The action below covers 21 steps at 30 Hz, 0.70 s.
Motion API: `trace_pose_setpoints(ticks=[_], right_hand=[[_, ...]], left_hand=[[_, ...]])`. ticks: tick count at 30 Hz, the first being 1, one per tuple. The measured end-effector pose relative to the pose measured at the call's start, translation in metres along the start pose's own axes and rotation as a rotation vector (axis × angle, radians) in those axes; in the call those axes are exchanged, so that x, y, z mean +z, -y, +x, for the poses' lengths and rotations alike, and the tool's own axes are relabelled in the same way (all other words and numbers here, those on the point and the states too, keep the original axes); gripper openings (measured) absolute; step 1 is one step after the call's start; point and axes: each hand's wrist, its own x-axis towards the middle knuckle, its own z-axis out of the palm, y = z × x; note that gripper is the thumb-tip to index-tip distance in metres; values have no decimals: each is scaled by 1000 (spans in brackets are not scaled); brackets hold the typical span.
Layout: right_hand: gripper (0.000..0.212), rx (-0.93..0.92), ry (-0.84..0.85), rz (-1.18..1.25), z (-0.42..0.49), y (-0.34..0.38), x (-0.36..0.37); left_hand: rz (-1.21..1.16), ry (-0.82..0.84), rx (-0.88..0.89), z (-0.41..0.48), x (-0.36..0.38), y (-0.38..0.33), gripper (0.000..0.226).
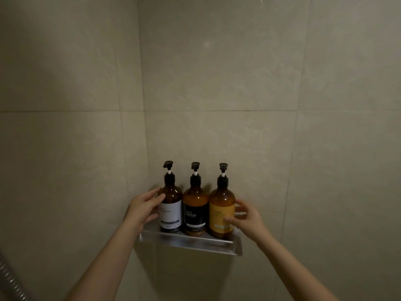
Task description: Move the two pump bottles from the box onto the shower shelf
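Observation:
Three amber pump bottles stand upright in a row on the metal shower shelf (188, 243) in the tiled corner. The white-label bottle (171, 211) is at the left, the black-label bottle (195, 213) in the middle, the yellow-label bottle (221, 213) at the right. My left hand (144, 208) wraps the left side of the white-label bottle, thumb low and fingers high. On the other end, my right hand (245, 218) holds the yellow-label bottle, with its thumb on the label and its fingers behind. The box is out of view.
Beige tiled walls meet in a corner behind the shelf. A ribbed metal shower hose (9, 279) runs along the bottom left edge. The shelf has a low front rail, and the three bottles fill most of its width.

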Motion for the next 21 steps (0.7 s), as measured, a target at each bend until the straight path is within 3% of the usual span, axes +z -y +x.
trace_pose_setpoints(ticks=[21], right_hand=[[66, -7, 47, -14, 4, -2, -4]], left_hand=[[12, -15, -22, -7, 3, -4, 54]])
